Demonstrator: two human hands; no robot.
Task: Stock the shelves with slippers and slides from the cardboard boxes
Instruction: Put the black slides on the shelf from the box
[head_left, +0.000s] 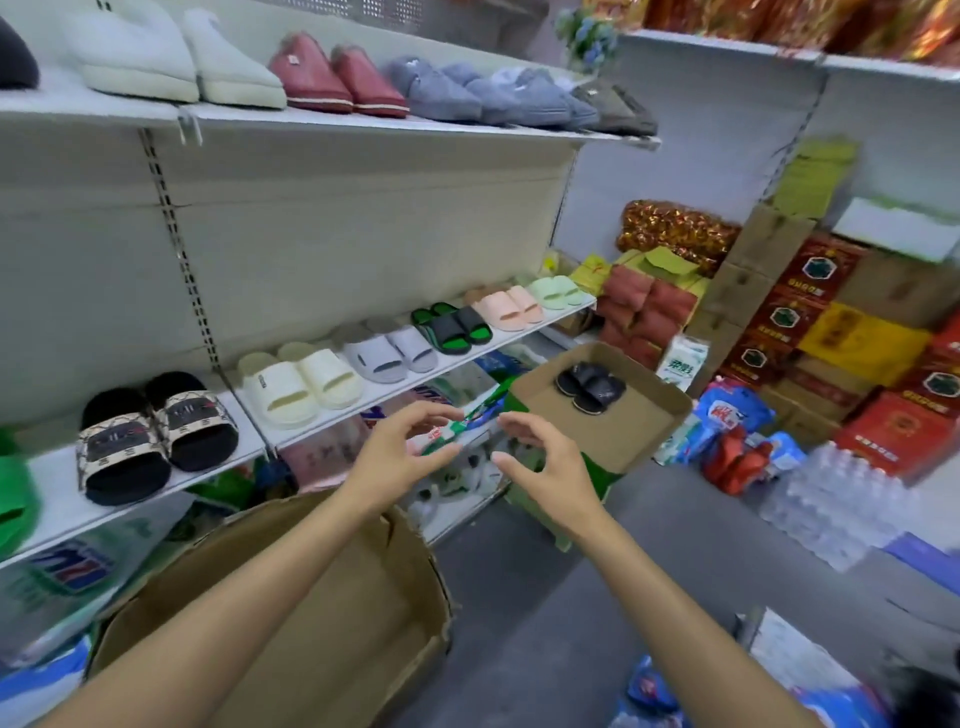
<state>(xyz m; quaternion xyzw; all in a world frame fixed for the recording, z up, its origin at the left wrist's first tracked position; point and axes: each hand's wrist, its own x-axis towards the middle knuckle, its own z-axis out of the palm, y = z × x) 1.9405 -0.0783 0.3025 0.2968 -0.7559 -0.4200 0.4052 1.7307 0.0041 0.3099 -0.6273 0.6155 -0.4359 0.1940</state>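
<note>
My left hand and my right hand reach forward side by side, fingers loosely curved, holding nothing. Beyond them an open cardboard box holds a black pair of slides. A second, larger cardboard box stands open below my arms; no slippers show in it. The middle shelf carries pairs of slides: patterned black, cream, grey, black-green, pink, mint. The top shelf holds closed slippers in white, red, blue-grey and brown.
Packaged goods fill the bottom shelf behind my hands. Red and yellow cartons, red bags and a shrink-wrapped pack of water bottles crowd the right side. Grey floor runs between the boxes and those stacks.
</note>
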